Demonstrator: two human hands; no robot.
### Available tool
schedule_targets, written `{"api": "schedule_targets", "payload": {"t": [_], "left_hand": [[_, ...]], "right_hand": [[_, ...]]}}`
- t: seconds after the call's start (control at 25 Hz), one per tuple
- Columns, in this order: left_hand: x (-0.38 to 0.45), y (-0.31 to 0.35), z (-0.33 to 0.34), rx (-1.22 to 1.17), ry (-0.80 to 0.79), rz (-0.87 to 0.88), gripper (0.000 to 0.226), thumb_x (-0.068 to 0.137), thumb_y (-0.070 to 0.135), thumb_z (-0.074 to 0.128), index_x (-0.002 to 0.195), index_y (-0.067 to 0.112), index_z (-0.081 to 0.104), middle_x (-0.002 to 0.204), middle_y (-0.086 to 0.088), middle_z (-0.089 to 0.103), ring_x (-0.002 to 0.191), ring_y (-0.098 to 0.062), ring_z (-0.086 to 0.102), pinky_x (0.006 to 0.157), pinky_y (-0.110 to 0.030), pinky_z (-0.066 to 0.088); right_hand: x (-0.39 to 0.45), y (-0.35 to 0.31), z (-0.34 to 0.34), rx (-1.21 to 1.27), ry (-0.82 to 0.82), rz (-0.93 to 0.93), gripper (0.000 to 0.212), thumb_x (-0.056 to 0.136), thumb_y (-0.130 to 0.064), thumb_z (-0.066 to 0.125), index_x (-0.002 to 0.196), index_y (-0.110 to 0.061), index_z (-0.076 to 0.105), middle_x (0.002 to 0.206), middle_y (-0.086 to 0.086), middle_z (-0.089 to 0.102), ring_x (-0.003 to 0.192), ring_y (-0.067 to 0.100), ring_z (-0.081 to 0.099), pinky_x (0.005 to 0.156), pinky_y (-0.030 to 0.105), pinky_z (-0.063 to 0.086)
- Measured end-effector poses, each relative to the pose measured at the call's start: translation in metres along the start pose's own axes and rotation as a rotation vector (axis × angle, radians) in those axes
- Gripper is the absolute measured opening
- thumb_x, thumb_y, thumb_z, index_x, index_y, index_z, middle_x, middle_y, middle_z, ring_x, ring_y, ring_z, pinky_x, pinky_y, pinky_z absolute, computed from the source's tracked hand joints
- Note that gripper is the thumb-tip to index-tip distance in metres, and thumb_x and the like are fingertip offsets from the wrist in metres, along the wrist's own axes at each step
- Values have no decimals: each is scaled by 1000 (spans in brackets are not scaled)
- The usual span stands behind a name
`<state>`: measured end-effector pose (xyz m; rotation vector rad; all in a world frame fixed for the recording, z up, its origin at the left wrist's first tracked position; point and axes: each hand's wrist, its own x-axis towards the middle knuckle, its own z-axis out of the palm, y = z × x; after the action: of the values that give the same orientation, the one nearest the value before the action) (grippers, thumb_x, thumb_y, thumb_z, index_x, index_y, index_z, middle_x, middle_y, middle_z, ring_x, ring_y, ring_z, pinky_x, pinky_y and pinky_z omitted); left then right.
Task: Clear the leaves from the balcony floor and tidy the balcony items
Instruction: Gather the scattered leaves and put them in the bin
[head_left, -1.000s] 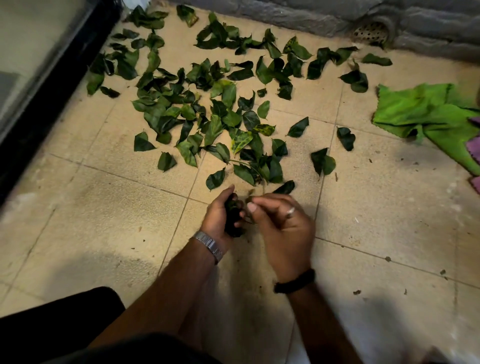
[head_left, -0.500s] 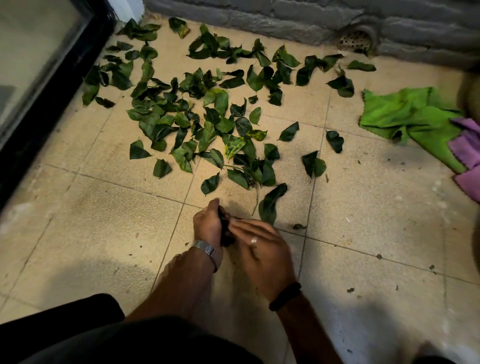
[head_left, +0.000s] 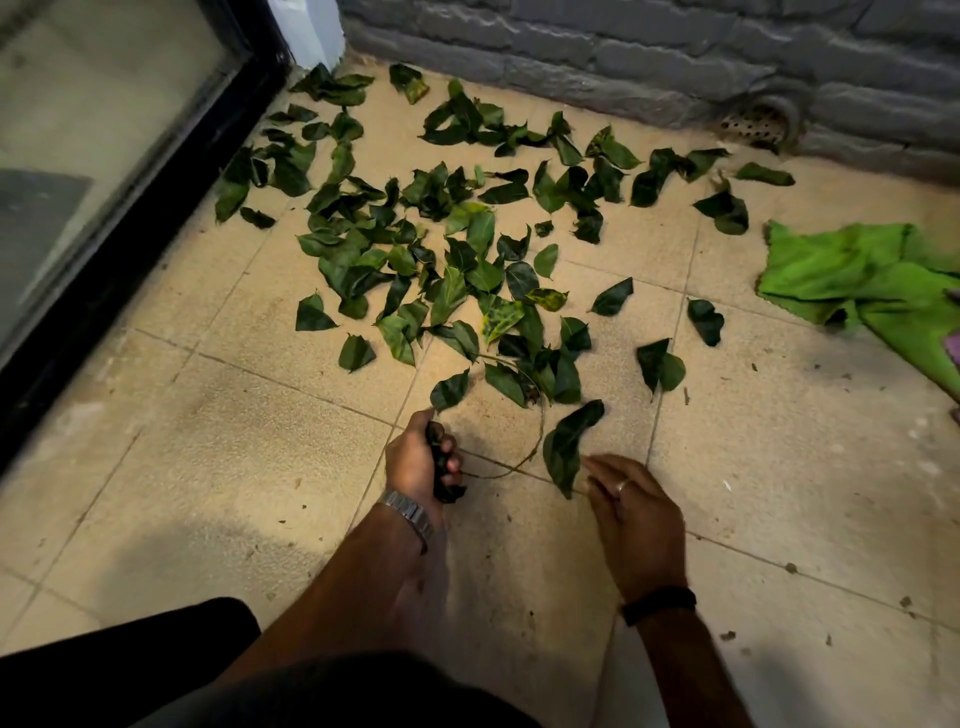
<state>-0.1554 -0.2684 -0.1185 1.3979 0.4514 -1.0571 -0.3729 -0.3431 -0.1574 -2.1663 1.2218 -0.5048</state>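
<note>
Many dark green leaves (head_left: 441, 249) lie scattered over the beige tiled balcony floor (head_left: 223, 467), thickest toward the far left. My left hand (head_left: 418, 460) grips a small bunch of gathered leaves (head_left: 441, 467) low over the floor. A thin curved stem (head_left: 519, 457) runs from that bunch along the tiles. My right hand (head_left: 631, 514) is low over the floor with fingers extended, its fingertips at the lower end of a large folded leaf (head_left: 566, 447).
A crumpled green cloth (head_left: 857, 275) lies at the right with a bit of purple cloth (head_left: 953, 345) at the frame edge. A grey brick wall (head_left: 597, 57) with a drain grate (head_left: 753, 122) runs along the back. A black-framed glass door (head_left: 130, 208) stands left.
My hands have parted. The right hand moved right from the bunch to the large leaf, while the left keeps its bunch. The view has tilted, showing more wall.
</note>
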Motion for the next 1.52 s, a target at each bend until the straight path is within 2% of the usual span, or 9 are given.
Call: {"api": "schedule_targets", "payload": {"t": [0.12, 0.32, 0.52, 0.64, 0.8, 1.04, 1.16, 1.24, 1.52], "left_hand": [[3, 6, -6, 7, -1, -13, 37, 94, 35, 54, 61, 22, 44, 55, 3, 42, 38, -12, 33, 43, -17, 20], [9, 19, -7, -60, -18, -2, 35, 95, 32, 54, 63, 21, 43, 54, 3, 42, 36, -12, 34, 38, -14, 21], [13, 21, -9, -82, -58, -17, 36, 95, 33, 53, 63, 21, 41, 54, 4, 42, 36, -12, 35, 39, -12, 21], [9, 11, -8, -12, -117, -44, 38, 94, 36, 53, 61, 23, 42, 58, 4, 44, 40, -11, 36, 39, -14, 22], [-9, 2, 6, 63, -325, -187, 39, 94, 40, 49, 69, 14, 65, 67, -3, 60, 49, -16, 52, 43, -20, 36], [-8, -13, 14, 82, 8, -11, 23, 91, 28, 65, 86, 7, 74, 81, -14, 71, 72, -26, 67, 71, -33, 53], [5, -10, 6, 73, 255, 36, 22, 89, 24, 70, 81, 3, 69, 71, -12, 68, 65, -23, 63, 62, -29, 53], [14, -5, 0, 75, 339, 2, 26, 86, 28, 71, 73, 6, 66, 64, -9, 64, 55, -21, 59, 54, -30, 53], [25, 5, -8, -278, 90, -55, 21, 95, 23, 58, 76, 17, 53, 47, 8, 42, 33, -5, 29, 30, -13, 22]], "right_hand": [[16, -19, 20, -36, -166, 9, 58, 93, -9, 65, 145, -25, 48, 159, 0, 30, 137, 11, 37, 111, 28, 36], [38, -17, 18, -26, -86, -46, 23, 92, -7, 67, 113, -13, 73, 119, 0, 66, 105, 16, 64, 94, 19, 45], [28, -17, -10, 275, 142, 69, 26, 94, -8, 66, 118, -16, 72, 120, -4, 70, 113, 4, 64, 100, 25, 50], [17, -45, -24, 631, 234, 229, 22, 92, -3, 66, 112, -10, 73, 110, -1, 75, 103, 15, 70, 90, 29, 56], [6, -101, -1, 1257, -114, 465, 20, 87, -3, 66, 105, -8, 72, 106, 8, 75, 90, 17, 69, 75, 25, 55], [11, -116, 43, 232, -133, 149, 37, 93, -4, 60, 125, -21, 68, 121, 0, 65, 113, 12, 60, 102, 33, 50], [-1, -132, 39, 117, -396, -159, 54, 98, -3, 47, 150, -17, 41, 157, -1, 38, 143, 11, 35, 117, 27, 32], [0, -123, 25, 148, -278, -256, 52, 96, -4, 50, 145, -18, 49, 158, -6, 35, 138, 0, 39, 111, 14, 34], [24, -7, 17, -199, -97, -93, 34, 96, -16, 60, 129, -16, 64, 138, 0, 59, 124, 21, 54, 107, 18, 33]]}}
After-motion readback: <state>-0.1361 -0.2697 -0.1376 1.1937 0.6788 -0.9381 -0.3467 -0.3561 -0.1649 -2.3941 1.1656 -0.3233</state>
